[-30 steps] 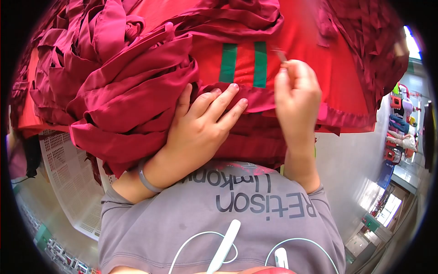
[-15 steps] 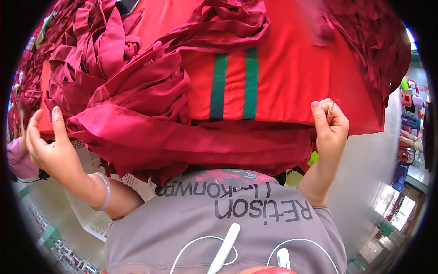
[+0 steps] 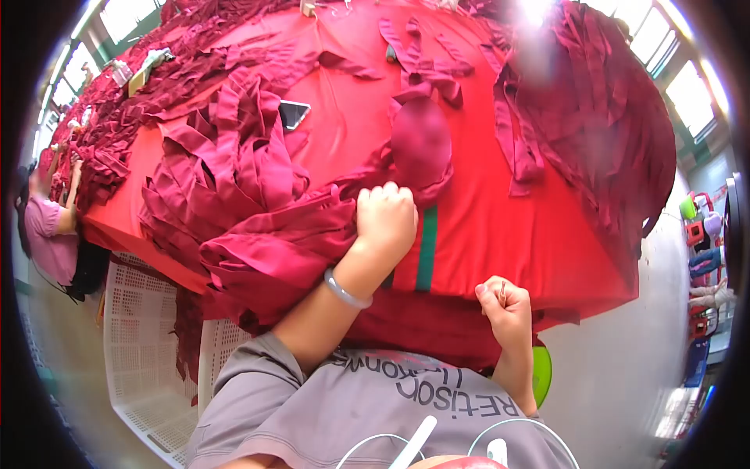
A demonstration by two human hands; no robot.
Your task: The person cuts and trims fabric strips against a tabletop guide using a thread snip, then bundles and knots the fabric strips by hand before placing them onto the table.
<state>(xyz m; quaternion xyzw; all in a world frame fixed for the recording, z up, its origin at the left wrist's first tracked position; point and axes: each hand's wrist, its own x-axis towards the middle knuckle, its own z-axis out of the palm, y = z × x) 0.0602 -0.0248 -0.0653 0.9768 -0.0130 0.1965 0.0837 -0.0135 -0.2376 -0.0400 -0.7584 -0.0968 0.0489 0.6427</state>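
My left hand, with a pale bangle on its wrist, is closed in a fist on a dark red fabric strip at the right side of a heap. Its fingertips are hidden beneath. A loose bunch of strips lies just beyond, blurred. Near the table's front edge, my right hand pinches a small thin item, too small to name. The heap of dark red strips spreads leftward over the red table cover, which has a green stripe.
A phone lies beside the heap. More dark red strips are piled at the right. White perforated baskets stand below the left edge. A person in pink is at the far left. Something bright green shows below my right arm.
My left hand has moved from open at the far left to the middle and closed on the fabric. My right hand keeps its pinch. The view takes in more of the table.
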